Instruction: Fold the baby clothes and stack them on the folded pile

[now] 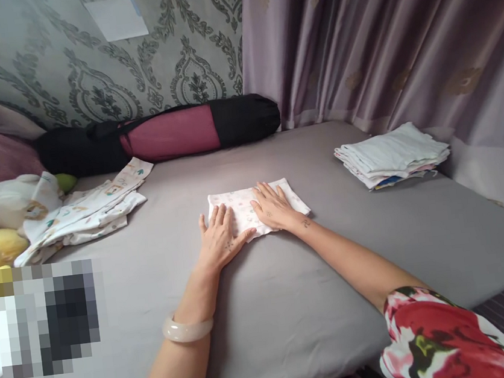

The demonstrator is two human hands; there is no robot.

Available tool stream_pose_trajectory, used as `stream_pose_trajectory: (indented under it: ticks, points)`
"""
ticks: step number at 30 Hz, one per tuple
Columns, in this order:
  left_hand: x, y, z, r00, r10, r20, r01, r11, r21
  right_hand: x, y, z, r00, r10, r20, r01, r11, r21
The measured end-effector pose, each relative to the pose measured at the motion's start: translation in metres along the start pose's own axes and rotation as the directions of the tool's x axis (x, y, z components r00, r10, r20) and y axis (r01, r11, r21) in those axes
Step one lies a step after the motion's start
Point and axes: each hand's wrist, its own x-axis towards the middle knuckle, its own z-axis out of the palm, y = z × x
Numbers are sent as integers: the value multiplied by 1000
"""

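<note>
A folded white cloth (241,205) with a faint pink print lies flat on the grey bed sheet (265,309). My left hand (223,238) rests on its left end, fingers spread and the thumb stretched along the near edge. On the right half of the same cloth, my right hand (273,206) lies flat with its fingers extended. Both palms press down from above and grip nothing. Parts of the cloth are hidden beneath them. A pale bangle (188,328) circles my left wrist.
Folded white cloths (396,151) are stacked at the right. Loose printed clothing (95,210) lies at the left beside plush toys (14,201). A long black and maroon bag (170,133) sits along the wall. Curtains (353,38) hang at the right; a pixelated patch covers the lower left.
</note>
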Motion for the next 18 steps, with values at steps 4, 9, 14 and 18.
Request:
stream_pose_trajectory:
  ticks: [4,9,14,18]
  points:
    - [0,0,0,1000,-5,7,5,1000,-6,-5,7,5,1000,-4,-4,4,999,-32]
    - [1,1,0,999,-21,30,21,1000,-9,-5,8,11,999,-7,-41,5,999,-34]
    - [1,0,1,999,-27,29,27,1000,-5,-5,8,11,999,-4,-50,3,1000,-23]
    - [0,1,-2,999,-23,36,23,1000,-4,-7,11,8,999,2,-45,-2,1000,7]
